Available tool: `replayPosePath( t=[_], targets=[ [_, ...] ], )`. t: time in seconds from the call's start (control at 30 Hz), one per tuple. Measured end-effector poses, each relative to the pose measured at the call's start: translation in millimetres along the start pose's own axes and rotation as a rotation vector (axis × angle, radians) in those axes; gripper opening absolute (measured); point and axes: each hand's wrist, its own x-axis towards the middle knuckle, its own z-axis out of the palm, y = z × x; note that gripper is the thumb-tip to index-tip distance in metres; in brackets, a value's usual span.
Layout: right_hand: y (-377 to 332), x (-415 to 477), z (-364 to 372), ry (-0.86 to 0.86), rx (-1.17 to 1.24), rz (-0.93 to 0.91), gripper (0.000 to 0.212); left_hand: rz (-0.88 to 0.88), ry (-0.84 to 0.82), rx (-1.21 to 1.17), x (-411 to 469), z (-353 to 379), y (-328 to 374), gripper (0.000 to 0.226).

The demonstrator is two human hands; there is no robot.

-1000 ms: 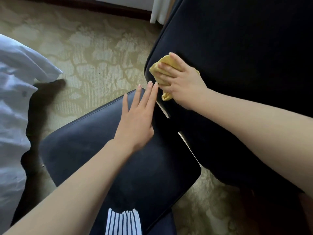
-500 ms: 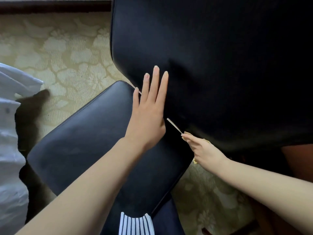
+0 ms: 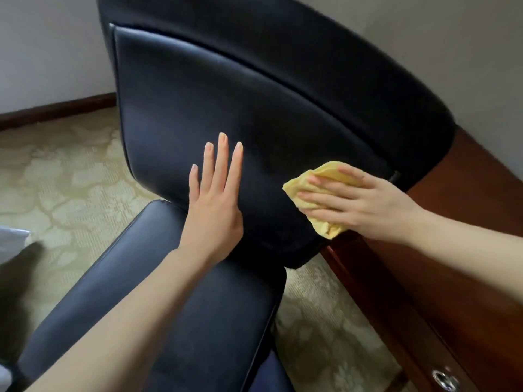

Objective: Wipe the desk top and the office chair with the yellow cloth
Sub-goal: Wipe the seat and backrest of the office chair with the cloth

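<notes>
One crumpled yellow cloth (image 3: 319,190), black office chair (image 3: 226,114)

Floor: beige patterned carpet (image 3: 56,179), seen left of the left grip (image 3: 212,210) and beneath the right grip (image 3: 362,207). Black chair (image 3: 226,108) over it. Brown wooden desk (image 3: 467,171) right of the right grip.

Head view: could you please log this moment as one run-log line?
step: chair wipe | right hand: presses cloth flat on backrest, lower right | left hand: flat on backrest, lower middle
</notes>
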Motion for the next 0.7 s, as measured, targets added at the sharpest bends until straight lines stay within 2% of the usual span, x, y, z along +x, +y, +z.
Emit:
replayPosePath(
  t=[0.1,0.3,0.4,0.53,0.63,0.7],
  targets=[
    [27,12,-24,0.038,-0.292,0.077,0.045,0.03,0.035,0.022,10,-15,7,0.106],
    [64,37,-73,0.139,-0.368,0.435,0.042,0.087,0.003,0.083,28,-46,15,0.106],
    [64,54,-83,0.19,-0.264,0.656,0.048,0.123,-0.017,0.113,43,-57,22,0.105],
    [63,69,-93,0.283,0.046,0.887,0.049,0.148,-0.013,0.136,76,-75,43,0.097],
    [79,76,-108,0.155,0.238,1.068,0.03,0.137,-0.005,0.152,108,-88,65,0.091],
    [94,80,-118,0.04,0.362,1.065,0.037,0.083,-0.013,0.163,128,-92,83,0.087]
  ],
)
